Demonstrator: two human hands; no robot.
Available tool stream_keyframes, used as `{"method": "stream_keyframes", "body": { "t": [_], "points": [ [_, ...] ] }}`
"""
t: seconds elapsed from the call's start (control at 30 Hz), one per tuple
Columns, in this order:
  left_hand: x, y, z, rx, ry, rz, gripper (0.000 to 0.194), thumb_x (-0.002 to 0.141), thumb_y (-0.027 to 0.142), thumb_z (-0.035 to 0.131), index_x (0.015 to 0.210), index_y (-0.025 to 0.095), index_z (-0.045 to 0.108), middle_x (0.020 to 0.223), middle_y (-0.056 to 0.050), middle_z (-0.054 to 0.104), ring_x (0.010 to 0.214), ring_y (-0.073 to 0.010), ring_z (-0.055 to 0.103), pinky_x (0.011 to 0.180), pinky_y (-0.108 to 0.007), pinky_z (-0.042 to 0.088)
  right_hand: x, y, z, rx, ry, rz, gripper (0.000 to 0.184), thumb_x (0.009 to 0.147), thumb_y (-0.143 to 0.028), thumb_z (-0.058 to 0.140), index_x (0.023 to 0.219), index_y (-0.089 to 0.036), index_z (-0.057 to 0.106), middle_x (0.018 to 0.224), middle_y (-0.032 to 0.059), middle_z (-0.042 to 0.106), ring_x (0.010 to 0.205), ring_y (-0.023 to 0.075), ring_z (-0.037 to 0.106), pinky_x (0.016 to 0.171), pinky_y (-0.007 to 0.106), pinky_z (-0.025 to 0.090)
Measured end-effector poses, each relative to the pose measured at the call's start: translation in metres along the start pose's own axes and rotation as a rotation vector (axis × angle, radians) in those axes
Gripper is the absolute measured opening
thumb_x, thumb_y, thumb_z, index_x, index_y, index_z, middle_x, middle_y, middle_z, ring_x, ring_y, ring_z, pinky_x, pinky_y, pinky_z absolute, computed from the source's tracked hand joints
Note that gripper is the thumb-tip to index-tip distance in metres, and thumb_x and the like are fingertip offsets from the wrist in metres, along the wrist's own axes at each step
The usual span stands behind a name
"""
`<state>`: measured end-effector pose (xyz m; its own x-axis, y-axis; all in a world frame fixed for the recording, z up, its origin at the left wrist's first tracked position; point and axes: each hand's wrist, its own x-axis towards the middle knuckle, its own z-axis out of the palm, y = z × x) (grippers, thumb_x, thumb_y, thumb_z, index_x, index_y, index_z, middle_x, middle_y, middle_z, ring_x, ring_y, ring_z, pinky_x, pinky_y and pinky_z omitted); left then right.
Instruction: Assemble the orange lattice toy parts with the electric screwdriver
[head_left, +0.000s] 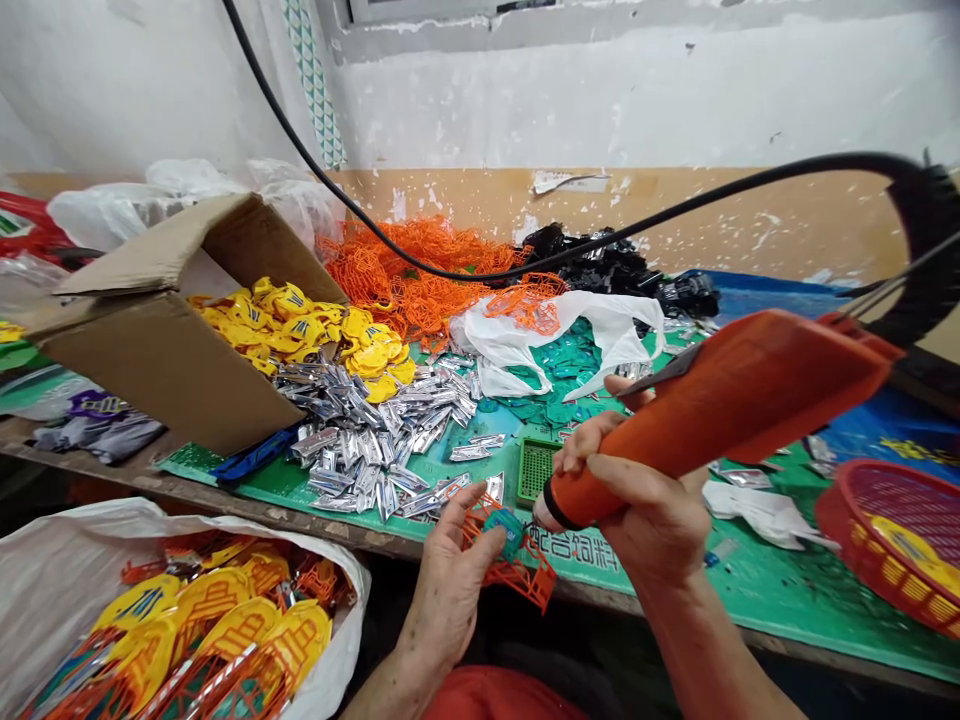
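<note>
In the head view, the left hand (450, 575) holds an orange lattice frame (534, 580) with a teal plastic piece (504, 533) on it. The frame's long axis slants from the left fingers down toward the near right, its far end jutting free of the grip. Thumb and fingers are drawn nearly together, the thumb pressing the teal piece.

The right hand (652, 510) is wrapped round the front of an orange corded power tool (735, 400), fingers curled about the barrel. The tool's long axis slopes down leftward from the cable end, and its pale tip (546, 512) points at the frame; whether they touch, I cannot tell.

Just beyond the tip sits a small green basket (536, 470). Silver pieces (367, 440) spread beyond and left of the left hand, with yellow pieces (300, 325) behind them by a cardboard box (157, 350). Left of the left wrist, a white sack (45, 600) holds yellow-and-orange assemblies (217, 610). Right of the right hand stands a red basket (862, 530).
</note>
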<state>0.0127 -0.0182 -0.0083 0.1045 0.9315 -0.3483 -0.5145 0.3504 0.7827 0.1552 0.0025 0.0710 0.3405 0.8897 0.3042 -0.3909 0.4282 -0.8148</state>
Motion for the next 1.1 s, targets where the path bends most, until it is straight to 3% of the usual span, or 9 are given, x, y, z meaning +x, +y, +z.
{"method": "stream_keyframes", "body": {
  "t": [0.1,0.4,0.87,0.97,1.1],
  "points": [
    [0.000,0.000,0.001,-0.029,0.007,-0.029,0.065,0.062,0.019,0.083,0.120,0.017,0.054,0.116,-0.008,0.066,0.079,-0.0144,0.066,0.071,-0.028,0.057,0.000,0.001,-0.001,0.011,-0.005,0.003,0.054,0.060,-0.016,0.072,0.112,-0.025,0.061,0.063,-0.0042,0.062,0.054,0.0137,0.058,0.055,0.031,0.048],
    [-0.002,-0.002,0.003,-0.054,0.053,-0.063,0.064,0.058,0.020,0.082,0.114,0.017,0.051,0.082,0.000,0.068,0.060,-0.0126,0.062,0.051,-0.024,0.054,-0.004,0.002,-0.003,0.009,-0.019,-0.003,0.054,0.061,-0.016,0.071,0.114,-0.024,0.058,0.063,-0.0046,0.061,0.053,0.0133,0.057,0.056,0.032,0.049],
    [-0.001,-0.002,0.002,-0.048,0.070,-0.052,0.055,0.059,0.020,0.081,0.105,0.019,0.051,0.080,0.002,0.066,0.058,-0.0098,0.060,0.050,-0.021,0.051,-0.007,0.010,-0.004,0.011,-0.028,0.005,0.062,0.060,-0.015,0.071,0.119,-0.025,0.052,0.066,-0.0050,0.063,0.056,0.0148,0.056,0.056,0.033,0.048],
    [-0.003,0.000,0.003,-0.023,0.052,-0.072,0.057,0.060,0.022,0.082,0.108,0.020,0.051,0.080,0.002,0.067,0.059,-0.0114,0.062,0.051,-0.022,0.051,-0.007,0.013,-0.004,-0.002,-0.002,0.018,0.056,0.059,-0.016,0.072,0.111,-0.024,0.055,0.066,-0.0049,0.062,0.055,0.0152,0.057,0.056,0.033,0.048],
    [-0.003,0.004,0.001,0.028,0.112,-0.115,0.063,0.055,0.022,0.085,0.109,0.021,0.054,0.085,0.001,0.071,0.062,-0.0145,0.066,0.052,-0.022,0.052,-0.011,0.015,0.001,-0.023,-0.003,0.071,0.031,0.058,-0.017,0.072,0.086,-0.020,0.059,0.064,-0.0044,0.059,0.053,0.0133,0.053,0.054,0.031,0.045]
  ]
}}
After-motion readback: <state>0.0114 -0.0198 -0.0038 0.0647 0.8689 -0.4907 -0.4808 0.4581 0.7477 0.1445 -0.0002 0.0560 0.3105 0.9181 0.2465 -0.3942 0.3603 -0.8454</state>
